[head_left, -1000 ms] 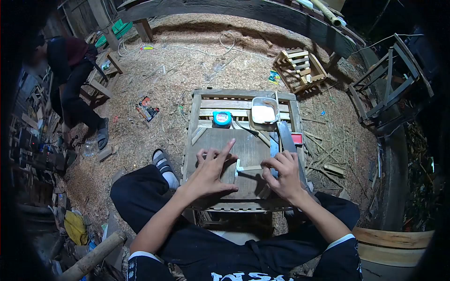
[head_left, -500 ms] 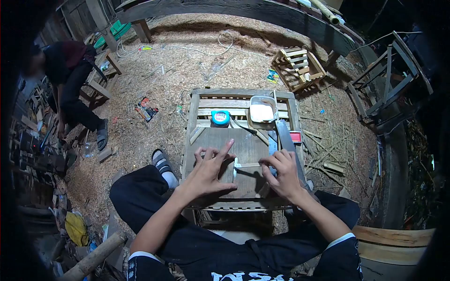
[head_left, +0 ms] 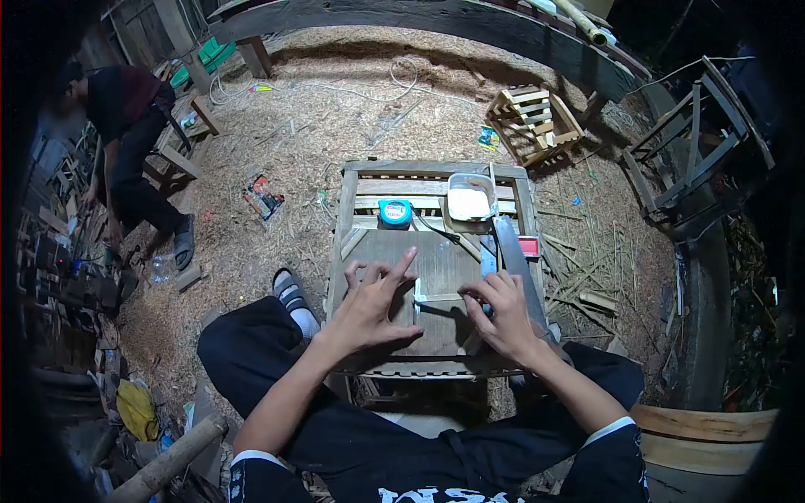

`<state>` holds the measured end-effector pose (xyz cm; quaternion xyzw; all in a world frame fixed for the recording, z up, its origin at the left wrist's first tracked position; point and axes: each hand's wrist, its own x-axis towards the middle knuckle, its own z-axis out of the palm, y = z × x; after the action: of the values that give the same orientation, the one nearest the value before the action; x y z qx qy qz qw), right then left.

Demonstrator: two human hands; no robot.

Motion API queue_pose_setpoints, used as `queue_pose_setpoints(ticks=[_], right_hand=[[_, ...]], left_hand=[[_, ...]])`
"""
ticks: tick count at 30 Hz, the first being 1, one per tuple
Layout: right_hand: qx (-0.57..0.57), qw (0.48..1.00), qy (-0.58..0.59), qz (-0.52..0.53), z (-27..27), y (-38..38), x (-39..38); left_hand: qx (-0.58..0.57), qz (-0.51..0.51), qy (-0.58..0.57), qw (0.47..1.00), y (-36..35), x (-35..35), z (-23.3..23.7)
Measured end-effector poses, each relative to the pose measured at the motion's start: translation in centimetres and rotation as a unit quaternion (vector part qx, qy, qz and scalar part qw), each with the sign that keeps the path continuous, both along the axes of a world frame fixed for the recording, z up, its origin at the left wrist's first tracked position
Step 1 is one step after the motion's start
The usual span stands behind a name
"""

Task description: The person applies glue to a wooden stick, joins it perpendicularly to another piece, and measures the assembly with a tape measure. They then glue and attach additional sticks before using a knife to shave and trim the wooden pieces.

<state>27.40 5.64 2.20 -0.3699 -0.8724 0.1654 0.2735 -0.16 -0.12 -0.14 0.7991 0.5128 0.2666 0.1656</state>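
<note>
On the board (head_left: 440, 251) over the slatted wooden table (head_left: 348, 201), a thin pale wooden stick (head_left: 443, 298) runs sideways. My right hand (head_left: 503, 310) pinches its right end. The stick's left end meets a short upright strip (head_left: 417, 312) with a whitish patch at the joint, making a T shape. My left hand (head_left: 369, 306) is just left of that strip, fingers and thumb spread, gripping nothing visible. Beyond the hands sit a turquoise tape measure (head_left: 394, 214) and a white plastic tub (head_left: 470, 198) with pale contents. A saw-like metal blade (head_left: 513, 251) lies beside my right hand.
A red box (head_left: 529, 246) sits at the table's right edge. A slatted wooden crate (head_left: 537, 126) stands on the shavings-covered floor, with scattered sticks (head_left: 587, 285) to the right. Another person (head_left: 134, 142) bends over at the left. A heavy beam (head_left: 436, 25) crosses the back.
The T-shaped sticks have shifted slightly left, and my right hand moved a little with them. My left hand is nearly still. The other person's head and torso have risen slightly.
</note>
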Motion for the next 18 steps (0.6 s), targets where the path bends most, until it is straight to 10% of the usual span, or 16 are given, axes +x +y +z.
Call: queue_pose_setpoints(ticks=[18], right_hand=[[-0.032,0.999,-0.017,0.037,1.0,-0.4,0.2]], left_hand=[[0.079,0.039,0.012,0.996,0.2,-0.7,0.7]])
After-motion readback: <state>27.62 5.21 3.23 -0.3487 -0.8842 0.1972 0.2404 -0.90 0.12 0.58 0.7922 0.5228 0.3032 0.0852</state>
